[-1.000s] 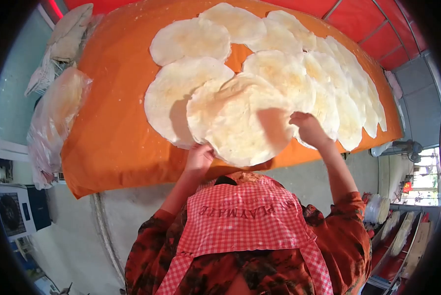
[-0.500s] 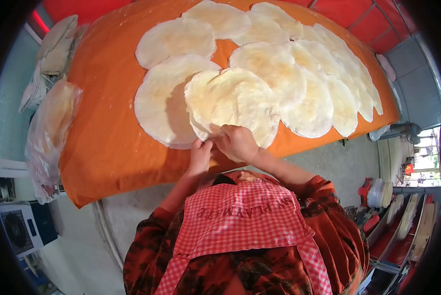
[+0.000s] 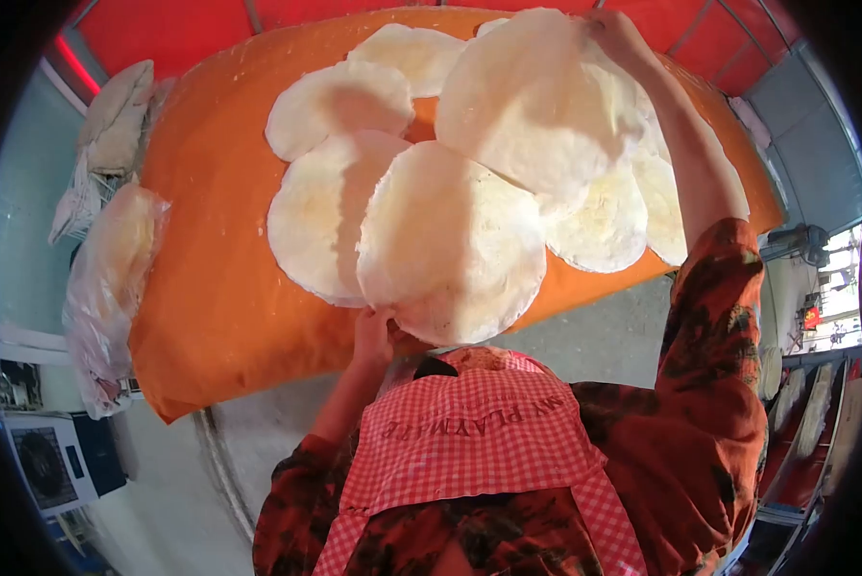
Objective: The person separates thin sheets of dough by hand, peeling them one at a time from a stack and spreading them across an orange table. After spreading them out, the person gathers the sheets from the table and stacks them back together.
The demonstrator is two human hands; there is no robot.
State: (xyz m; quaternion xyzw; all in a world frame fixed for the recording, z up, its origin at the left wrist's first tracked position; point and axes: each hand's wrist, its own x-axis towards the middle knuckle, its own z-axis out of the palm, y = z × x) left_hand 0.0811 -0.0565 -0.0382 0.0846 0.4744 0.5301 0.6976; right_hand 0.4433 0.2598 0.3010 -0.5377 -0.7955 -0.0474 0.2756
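Observation:
Thin round flatbreads lie overlapping on an orange cloth [image 3: 210,250]. The nearest flatbread [image 3: 450,250] is spread flat at the cloth's front edge. My left hand [image 3: 373,334] is at its lower left rim, fingers closed on the edge and partly hidden. At the far right, my right hand [image 3: 606,31] grips the far edge of another flatbread [image 3: 536,101], which is raised over several others. To the left are two more flatbreads, a far one [image 3: 339,108] and a nearer one [image 3: 320,221], both partly shaded.
A clear plastic bag [image 3: 114,288] with pale contents hangs at the cloth's left side, below folded cloths [image 3: 114,115]. A white boxy appliance [image 3: 51,461] stands on the floor at lower left. Shelving [image 3: 805,432] is at right, with a fan [image 3: 801,245] above it.
My right hand has moved from beside my left hand to the far right and now holds up a flatbread. The nearest flatbread, wrinkled and folded before, lies smooth. My left hand shifted slightly towards me.

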